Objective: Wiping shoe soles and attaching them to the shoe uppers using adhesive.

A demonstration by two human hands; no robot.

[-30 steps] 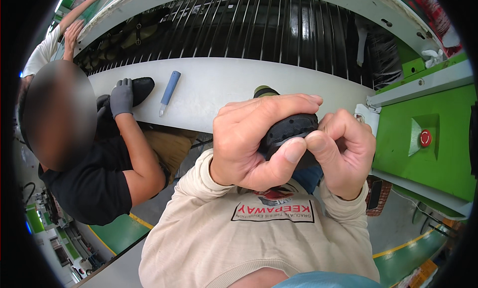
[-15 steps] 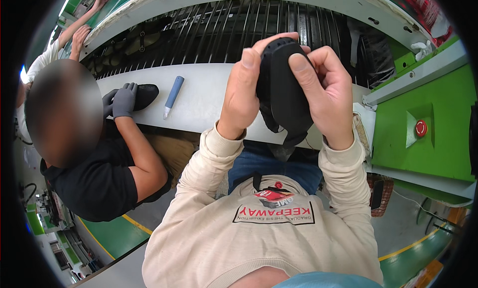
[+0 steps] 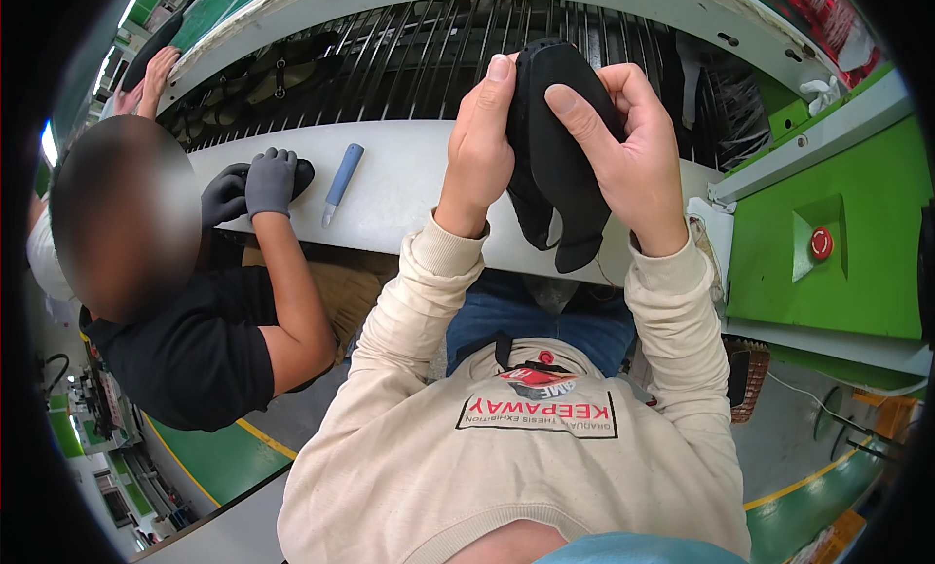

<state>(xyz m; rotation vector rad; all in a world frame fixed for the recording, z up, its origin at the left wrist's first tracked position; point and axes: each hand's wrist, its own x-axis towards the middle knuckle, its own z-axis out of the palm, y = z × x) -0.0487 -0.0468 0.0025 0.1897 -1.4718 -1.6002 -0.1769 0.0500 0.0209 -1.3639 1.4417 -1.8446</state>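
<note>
While both of the person's bare hands were raised, a black shoe piece (image 3: pixel 557 155) was held up over the white worktop (image 3: pixel 385 184). Its long axis ran from the worktop's far edge to its near edge, slanting a little, so that the broad, rounded end pointed away from the person and slightly toward the worktop's left end. The narrower end, with a strap-like flap, hung toward the worktop's near edge and its right end.

The left hand (image 3: pixel 474 145) gripped the piece along the side facing the worktop's left end, thumb high by the rounded end. The right hand (image 3: pixel 638 165) clasped the opposite side, thumb pressed flat on the smooth face.

Most of the left fingers were hidden behind the piece, as was its underside. The rounded end was hard to make out against the dark rack (image 3: pixel 429 67) beyond the worktop, and how the flap joined could not be told. Toward the worktop's left end, a co-worker's gray gloves (image 3: pixel 271 184) covered most of a dark item (image 3: pixel 304 177), just beside a blue-handled tool (image 3: pixel 344 174).
</note>
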